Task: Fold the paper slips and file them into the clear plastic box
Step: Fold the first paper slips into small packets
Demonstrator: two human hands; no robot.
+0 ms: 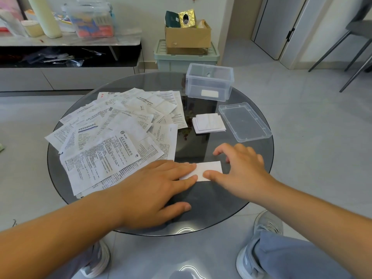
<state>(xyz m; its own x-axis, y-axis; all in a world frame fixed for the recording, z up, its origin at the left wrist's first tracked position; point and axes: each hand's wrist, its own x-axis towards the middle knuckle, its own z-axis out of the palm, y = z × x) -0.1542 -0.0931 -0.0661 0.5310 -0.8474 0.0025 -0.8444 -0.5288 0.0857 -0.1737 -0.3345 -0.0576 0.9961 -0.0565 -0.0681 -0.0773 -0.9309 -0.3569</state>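
Your two bare forearms reach in from the near edge, with your grey-trousered knee (302, 258) and grey shoes (267, 222) showing below the round glass table (221, 208).

Your left hand (161, 184) lies flat, palm down and fingers straight. Its fingertips press on the left end of a folded slip (210, 169), a small white rectangle on the glass near you, right of centre. It grasps nothing.

Your right hand (241, 166) arches loosely over the slip's right end. The thumb tip rests on the slip's near edge, while the bent fingers reach past its far edge towards the glass. It touches the paper without pinching it.

To the left, a pile of unfolded leaflets (112, 137) covers much of the table, printed side up and overlapping. Its near sheets lie just beside your left hand.

Farther off, around the middle of the table, a stack of folded slips (209, 122) sits square and apart from the pile. Just to its right lies the lid (244, 121), turned up on the glass.

At the far edge stands the clear plastic box (209, 81), uncovered, with one white piece (209, 93) flat on its bottom.

Beyond the table, a cardboard box (188, 39) rests on a green crate (186, 59).
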